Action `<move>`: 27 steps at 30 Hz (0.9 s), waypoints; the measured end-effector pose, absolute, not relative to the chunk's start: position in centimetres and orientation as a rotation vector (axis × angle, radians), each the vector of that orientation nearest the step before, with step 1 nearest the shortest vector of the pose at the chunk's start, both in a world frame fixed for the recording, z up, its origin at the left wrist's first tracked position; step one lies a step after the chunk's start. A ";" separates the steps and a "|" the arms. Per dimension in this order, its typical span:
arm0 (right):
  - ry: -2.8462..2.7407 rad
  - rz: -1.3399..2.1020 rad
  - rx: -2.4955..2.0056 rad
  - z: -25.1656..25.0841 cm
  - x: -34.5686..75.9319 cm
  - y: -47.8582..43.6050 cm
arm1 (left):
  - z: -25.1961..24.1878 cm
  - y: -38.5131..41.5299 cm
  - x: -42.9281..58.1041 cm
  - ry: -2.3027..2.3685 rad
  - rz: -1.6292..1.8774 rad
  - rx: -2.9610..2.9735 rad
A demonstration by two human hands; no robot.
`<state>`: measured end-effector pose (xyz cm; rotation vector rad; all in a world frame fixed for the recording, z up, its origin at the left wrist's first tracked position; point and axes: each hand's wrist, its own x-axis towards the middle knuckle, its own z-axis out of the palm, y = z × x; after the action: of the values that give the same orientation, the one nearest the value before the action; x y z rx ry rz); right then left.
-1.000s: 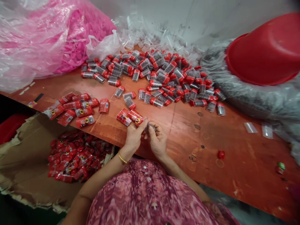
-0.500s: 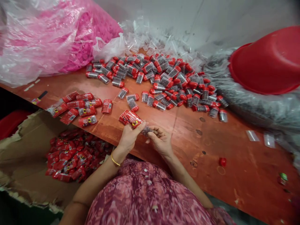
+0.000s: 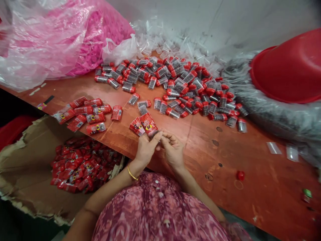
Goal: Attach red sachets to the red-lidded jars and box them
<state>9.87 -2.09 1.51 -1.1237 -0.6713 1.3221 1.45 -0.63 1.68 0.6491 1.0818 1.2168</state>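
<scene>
My left hand (image 3: 146,148) and my right hand (image 3: 172,148) meet at the near edge of a red-brown table (image 3: 200,147). Both pinch a red printed packet (image 3: 148,124) that sticks up and away from my fingertips. A second red packet (image 3: 136,126) lies just left of it on the table. A big heap of small clear vials with red caps (image 3: 180,88) lies further back in the middle. A group of filled red packets (image 3: 85,113) lies at the left.
A torn cardboard box (image 3: 27,167) below the table's left edge holds many red packets (image 3: 80,167). A pink plastic bag (image 3: 50,40) sits back left. Empty clear sleeves (image 3: 170,40) pile at the back. A red basin (image 3: 291,67) rests on a grey bag right. A loose red cap (image 3: 241,175) lies near.
The packet in my hands has tipped up and stands more upright than a second ago. My fingertips have drawn closer together around its near end.
</scene>
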 end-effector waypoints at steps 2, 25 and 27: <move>-0.675 1.348 -1.130 1.4 10.0 -2.0 | 1.3 -0.8 1.2 1.052 1.226 0.657; -0.801 1.342 -1.176 1.9 10.1 -1.7 | 1.3 0.3 -0.6 1.086 1.175 0.704; -0.823 1.381 -1.122 2.1 10.1 -1.3 | 1.8 0.5 -1.1 1.043 1.177 0.658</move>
<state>10.08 -1.33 2.11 -1.1219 -0.8232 1.3809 -1.08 0.49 1.78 0.6576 1.0428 1.1766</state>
